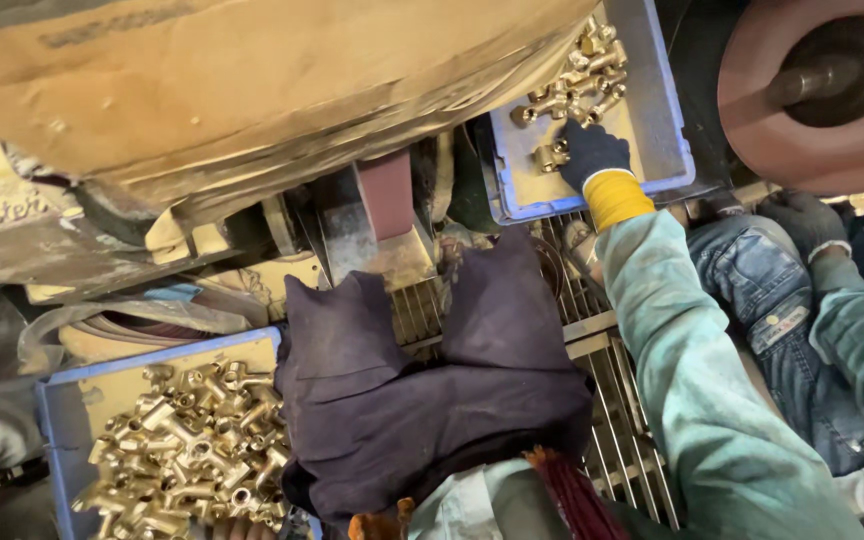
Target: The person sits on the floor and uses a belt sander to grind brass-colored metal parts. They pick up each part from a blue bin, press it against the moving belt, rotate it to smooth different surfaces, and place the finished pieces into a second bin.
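My right hand (592, 152), in a dark glove with a yellow cuff and a pale green sleeve, reaches into a blue tray (664, 150) at the upper right. Its bent fingertips touch a brass fitting (550, 156) lying apart from a pile of brass fittings (582, 75) at the tray's far end. The glove hides whether the fingers grip the fitting. My left hand is out of view. A dark cloth (432, 390) covers my lap.
A second blue tray (57, 420) at the lower left holds several brass tee fittings (192, 450). A sanding belt (387, 195) runs ahead, a brown disc wheel (817, 90) spins at top right. Another person's gloved hand (802, 222) and jeans (762, 290) are to the right. A metal grate (612, 390) lies below.
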